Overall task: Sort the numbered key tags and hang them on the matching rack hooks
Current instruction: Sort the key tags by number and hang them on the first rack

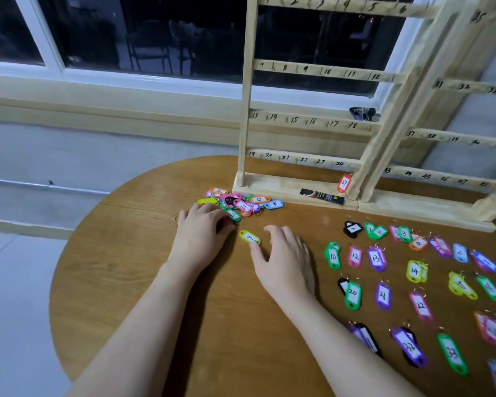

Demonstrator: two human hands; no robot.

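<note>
Head view: wooden rack (298,190) behind unsorted tag pile (241,203).

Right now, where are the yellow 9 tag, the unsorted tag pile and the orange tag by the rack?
yellow 9 tag (249,238), head view, white label.
unsorted tag pile (242,204), head view, pink tag on top.
orange tag (344,183), head view, label.

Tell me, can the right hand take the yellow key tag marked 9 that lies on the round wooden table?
Probably yes. The right hand is open beside the yellow key tag marked 9, its thumb at the tag's near end. Nothing lies between them; the left hand rests apart, at the pile.
</note>
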